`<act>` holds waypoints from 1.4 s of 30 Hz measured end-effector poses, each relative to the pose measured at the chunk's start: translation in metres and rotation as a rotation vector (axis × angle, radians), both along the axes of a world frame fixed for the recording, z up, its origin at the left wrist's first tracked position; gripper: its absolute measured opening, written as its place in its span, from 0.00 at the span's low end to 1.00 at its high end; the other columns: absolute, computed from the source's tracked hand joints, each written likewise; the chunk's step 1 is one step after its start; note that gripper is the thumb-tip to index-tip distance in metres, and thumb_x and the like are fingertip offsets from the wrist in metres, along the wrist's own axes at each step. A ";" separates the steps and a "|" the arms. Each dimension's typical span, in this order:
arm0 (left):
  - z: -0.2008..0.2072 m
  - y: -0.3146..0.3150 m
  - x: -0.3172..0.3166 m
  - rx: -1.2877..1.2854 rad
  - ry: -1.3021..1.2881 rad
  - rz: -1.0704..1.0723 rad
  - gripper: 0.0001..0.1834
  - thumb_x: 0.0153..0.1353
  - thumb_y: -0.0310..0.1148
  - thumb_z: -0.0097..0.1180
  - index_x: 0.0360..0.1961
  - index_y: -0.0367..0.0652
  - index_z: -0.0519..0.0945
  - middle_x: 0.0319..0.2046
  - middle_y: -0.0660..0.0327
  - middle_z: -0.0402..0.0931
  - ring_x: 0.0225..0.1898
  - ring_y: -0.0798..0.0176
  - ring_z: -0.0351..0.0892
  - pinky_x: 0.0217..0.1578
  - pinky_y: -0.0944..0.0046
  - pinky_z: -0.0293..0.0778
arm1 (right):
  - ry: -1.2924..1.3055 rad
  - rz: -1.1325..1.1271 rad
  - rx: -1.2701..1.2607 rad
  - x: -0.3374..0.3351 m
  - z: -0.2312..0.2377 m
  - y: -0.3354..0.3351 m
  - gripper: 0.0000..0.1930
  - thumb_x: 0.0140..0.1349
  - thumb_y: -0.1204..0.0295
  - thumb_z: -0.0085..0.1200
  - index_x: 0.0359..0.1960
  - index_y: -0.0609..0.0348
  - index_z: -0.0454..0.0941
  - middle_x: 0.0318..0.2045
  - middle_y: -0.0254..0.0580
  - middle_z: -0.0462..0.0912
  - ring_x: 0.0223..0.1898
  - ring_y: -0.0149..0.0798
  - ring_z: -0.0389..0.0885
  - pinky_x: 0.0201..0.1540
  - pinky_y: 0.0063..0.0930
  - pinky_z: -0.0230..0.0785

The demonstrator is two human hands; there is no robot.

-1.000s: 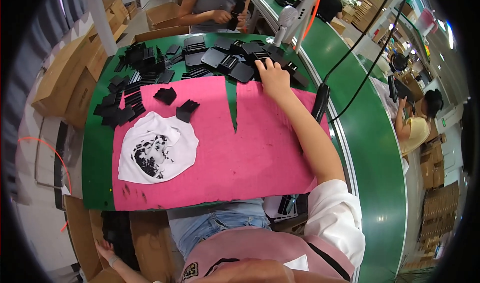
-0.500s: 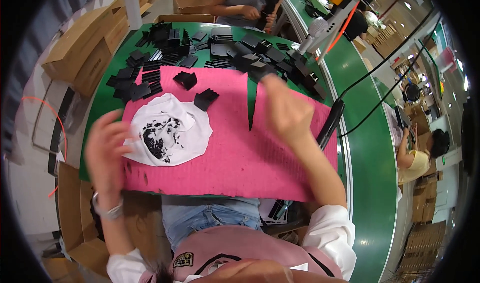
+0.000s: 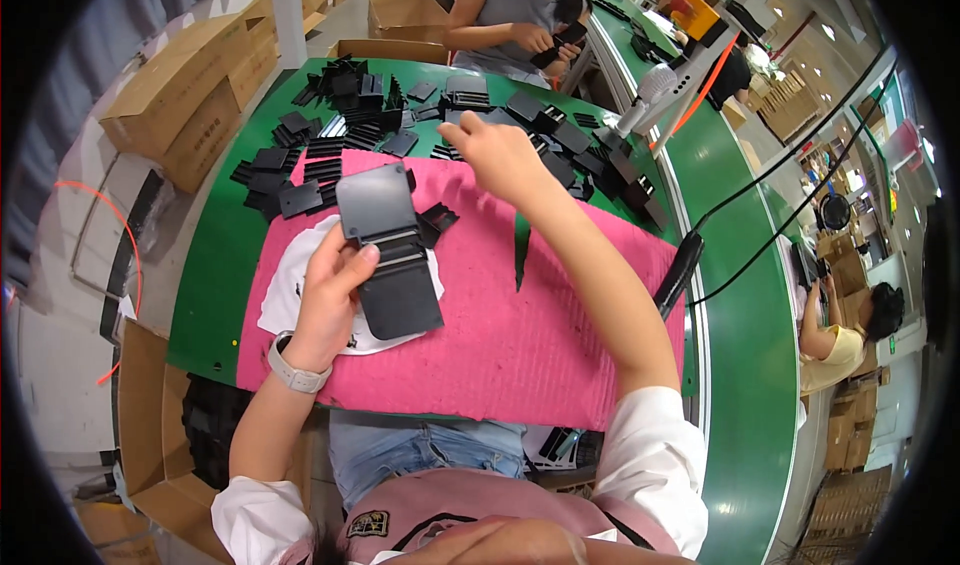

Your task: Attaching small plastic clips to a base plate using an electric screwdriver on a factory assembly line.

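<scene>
My left hand point(image 3: 332, 300) grips a black plastic panel point(image 3: 380, 215) with a ribbed band across its middle, thumb on top, held up over the white cloth point(image 3: 290, 265). The panel and hand hide most of the cloth and the small black bits on it. My right hand point(image 3: 497, 155) reaches over the far edge of the pink mat point(image 3: 480, 345), fingers bent and apart, with nothing visible in them. Under and beyond it lie loose black plastic parts point(image 3: 467, 90). Another ribbed black part point(image 3: 436, 223) rests on the mat just behind the held panel.
More black parts point(image 3: 300, 198) lie along the mat's far left on the green table point(image 3: 210, 305). A black rod-shaped tool point(image 3: 680, 275) with a cable stands at the mat's right edge. Cardboard boxes point(image 3: 180, 105) flank the left. Across the table a person point(image 3: 520, 25) handles a black part.
My left hand has moved right and now holds a black panel over the cloth. The right hand, earlier blurred with a dark part at its fingers, has moved left and away to the pile.
</scene>
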State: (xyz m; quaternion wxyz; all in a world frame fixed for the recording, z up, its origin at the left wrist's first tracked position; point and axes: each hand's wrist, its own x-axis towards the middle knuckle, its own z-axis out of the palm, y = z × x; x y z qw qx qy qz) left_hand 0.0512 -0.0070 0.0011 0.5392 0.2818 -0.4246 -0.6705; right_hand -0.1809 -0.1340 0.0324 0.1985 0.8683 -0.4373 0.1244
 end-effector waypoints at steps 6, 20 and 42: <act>0.001 -0.001 0.009 0.059 0.069 -0.071 0.19 0.63 0.29 0.51 0.55 0.38 0.68 0.46 0.61 0.75 0.46 0.68 0.75 0.48 0.69 0.68 | 0.198 -0.066 0.199 -0.003 -0.022 -0.053 0.19 0.43 0.78 0.58 0.40 0.48 0.81 0.36 0.42 0.74 0.37 0.46 0.80 0.35 0.36 0.74; -0.006 0.002 0.008 0.029 0.037 -0.077 0.25 0.64 0.32 0.54 0.59 0.36 0.65 0.49 0.59 0.72 0.48 0.69 0.73 0.48 0.69 0.69 | -0.530 0.576 -0.074 0.045 0.012 0.098 0.11 0.40 0.77 0.68 0.27 0.61 0.79 0.24 0.39 0.80 0.24 0.39 0.79 0.24 0.26 0.72; -0.005 0.005 0.007 -0.007 -0.133 -0.241 0.23 0.64 0.34 0.54 0.58 0.36 0.65 0.47 0.60 0.72 0.47 0.70 0.72 0.47 0.70 0.70 | -0.662 0.582 0.313 0.030 -0.009 0.115 0.17 0.41 0.72 0.67 0.35 0.60 0.79 0.42 0.43 0.77 0.38 0.47 0.76 0.38 0.37 0.73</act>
